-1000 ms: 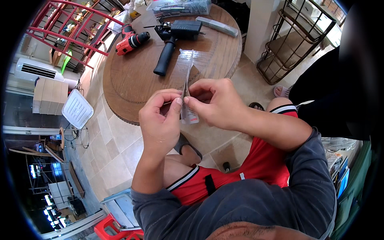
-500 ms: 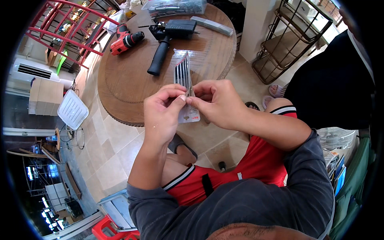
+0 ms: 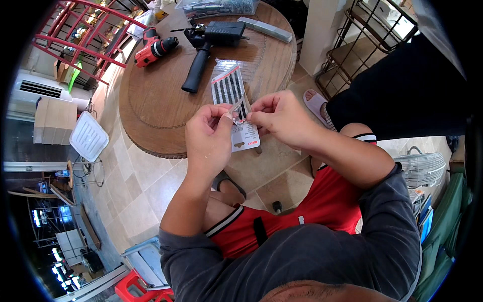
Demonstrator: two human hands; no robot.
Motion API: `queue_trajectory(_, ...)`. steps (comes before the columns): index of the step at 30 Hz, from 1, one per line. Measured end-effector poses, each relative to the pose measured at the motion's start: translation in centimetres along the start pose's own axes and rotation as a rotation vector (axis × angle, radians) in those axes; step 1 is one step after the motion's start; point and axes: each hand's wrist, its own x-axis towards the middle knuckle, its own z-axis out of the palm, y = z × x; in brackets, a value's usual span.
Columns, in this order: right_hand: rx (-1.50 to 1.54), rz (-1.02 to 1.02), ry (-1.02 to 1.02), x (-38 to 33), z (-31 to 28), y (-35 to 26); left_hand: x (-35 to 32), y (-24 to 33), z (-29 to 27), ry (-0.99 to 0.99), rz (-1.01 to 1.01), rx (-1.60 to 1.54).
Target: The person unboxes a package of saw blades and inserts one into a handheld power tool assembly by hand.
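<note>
White card-and-clear-plastic pack: ok so this was edge-on a second ago, now its face is turned up and you can see a row of slim dark strips. It's held over the near edge of the round brown wooden table.
Bare left hand: thumb and fingers pinched tight on the pack's left side, about halfway along.
Bare right hand: same deal on the right side, sitting a bit farther from the left than before. Two-sided pinch probably keeps something that thin steady.
Red-and-black drill: lying at the table's far left.
Black pistol-grip tool with a thin blade: far middle of the table, handle toward the near edge, handy for grabbing I'd guess.
Silver-grey flat bar: table's far right, maybe just parked out of the way.
Clear plastic box: table's far edge.
Print: red lettering plus smaller dark lines on the pack's near end; anything on the tools is too small for me.
</note>
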Motion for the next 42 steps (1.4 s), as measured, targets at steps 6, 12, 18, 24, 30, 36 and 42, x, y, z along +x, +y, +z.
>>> queue_trajectory(6, -0.17, 0.0, 0.025, 0.1, -0.7, 0.0, 0.1, 0.0, 0.3, 0.007, -0.01, -0.039)
queue_trajectory(12, -0.866, -0.691, 0.113, -0.9, -0.8, -1.6, 0.3, -0.4, 0.9, 0.024, 0.018, 0.047)
queue_trajectory(18, -1.219, -1.042, -0.036, 0.5, -3.0, -1.1, 0.7, -1.1, 1.0, 0.052, 0.093, 0.082)
queue_trajectory(24, -1.079, -0.851, 0.076, -0.1, -2.0, -0.3, 0.9, -1.0, 1.1, 0.027, 0.084, 0.132)
queue_trajectory(30, -0.909, -0.589, 0.136, -0.1, -0.4, -1.2, 1.1, -1.0, 0.7, -0.006, 0.089, 0.173)
queue_trajectory(36, -0.877, -0.527, 0.16, -0.1, -0.3, -1.7, 1.0, -1.1, 0.7, 0.004, 0.042, 0.097)
queue_trajectory(42, -0.902, -0.472, 0.139, -0.3, -0.2, -2.0, 1.3, -1.1, 0.4, -0.024, 0.063, 0.118)
